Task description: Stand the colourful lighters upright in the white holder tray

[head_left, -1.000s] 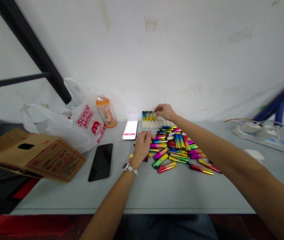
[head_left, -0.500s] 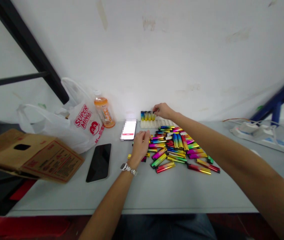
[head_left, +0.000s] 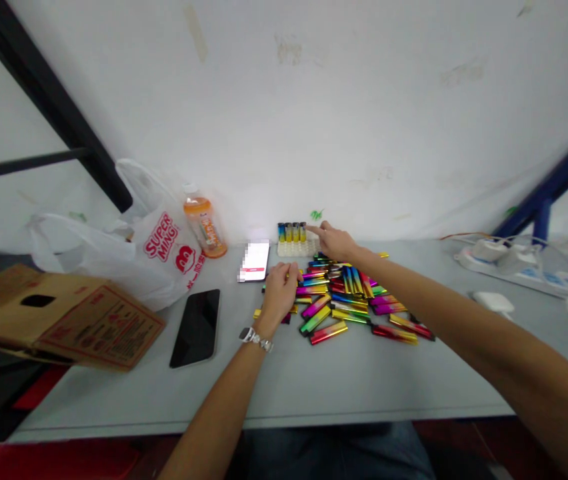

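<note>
A loose pile of shiny, colour-graded cigarette lighters (head_left: pixel 349 303) lies on the table. Behind it is a white tray with holes (head_left: pixel 291 249), where several lighters (head_left: pixel 292 232) stand upright in a row at the back left. My right hand (head_left: pixel 337 241) is beside that row, its index finger stretched out to the rightmost upright lighter; whether it touches cannot be made out. No lighter shows in this hand. My left hand (head_left: pixel 280 288), with a watch at the wrist, rests at the pile's left edge, fingers curled together; what they hold, if anything, is hidden.
Left of the pile are a lit phone (head_left: pixel 254 260) and a dark phone (head_left: pixel 197 328). Further left stand an orange drink bottle (head_left: pixel 205 225), a white plastic bag (head_left: pixel 157 257) and a cardboard box (head_left: pixel 64 313). A power strip (head_left: pixel 519 267) and white charger (head_left: pixel 493 302) lie right.
My right hand has drawn back slightly to the right of the upright lighters and its index finger has straightened. My left hand stays at the pile's edge. The view has shifted slightly.
</note>
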`<state>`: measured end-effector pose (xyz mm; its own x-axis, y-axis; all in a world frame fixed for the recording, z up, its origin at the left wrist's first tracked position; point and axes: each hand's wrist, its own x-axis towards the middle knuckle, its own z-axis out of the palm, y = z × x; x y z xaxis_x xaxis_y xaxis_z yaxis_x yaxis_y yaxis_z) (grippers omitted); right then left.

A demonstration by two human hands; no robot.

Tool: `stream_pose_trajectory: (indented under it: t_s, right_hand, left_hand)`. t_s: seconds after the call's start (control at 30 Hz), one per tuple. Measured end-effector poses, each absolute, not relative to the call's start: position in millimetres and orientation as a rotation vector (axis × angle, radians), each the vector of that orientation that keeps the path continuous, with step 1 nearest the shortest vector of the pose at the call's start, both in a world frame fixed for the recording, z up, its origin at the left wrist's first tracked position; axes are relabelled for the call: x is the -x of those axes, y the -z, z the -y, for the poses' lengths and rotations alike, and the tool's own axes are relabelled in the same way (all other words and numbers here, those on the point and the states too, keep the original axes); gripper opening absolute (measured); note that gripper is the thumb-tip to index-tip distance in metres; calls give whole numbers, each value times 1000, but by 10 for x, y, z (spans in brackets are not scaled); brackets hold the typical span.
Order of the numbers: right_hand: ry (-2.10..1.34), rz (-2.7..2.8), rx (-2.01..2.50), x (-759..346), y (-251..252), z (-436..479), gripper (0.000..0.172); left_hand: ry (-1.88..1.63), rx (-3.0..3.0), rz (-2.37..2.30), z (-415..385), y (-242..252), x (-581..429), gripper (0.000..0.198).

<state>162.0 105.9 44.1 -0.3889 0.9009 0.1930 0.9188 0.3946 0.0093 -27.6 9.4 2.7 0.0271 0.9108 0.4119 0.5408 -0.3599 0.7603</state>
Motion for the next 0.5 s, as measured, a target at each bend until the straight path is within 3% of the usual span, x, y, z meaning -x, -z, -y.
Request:
stream_pose_trajectory:
  t_s: [0.17,0.33,0.5]
  right_hand:
    - [54,2571,1616,-1925,-465,-965,31]
    - [14,2642,1712,-2022,-496,-947,38]
    - [74,2705,1730,-1934,-553,-968,31]
  left_hand:
    - [-1260,-1905,-1502,-64,-69,248,43]
    - [-1277,-1908,-1510,-31,-89,228,44]
    - [-1320,-1855,-1494,-28,-104,252,48]
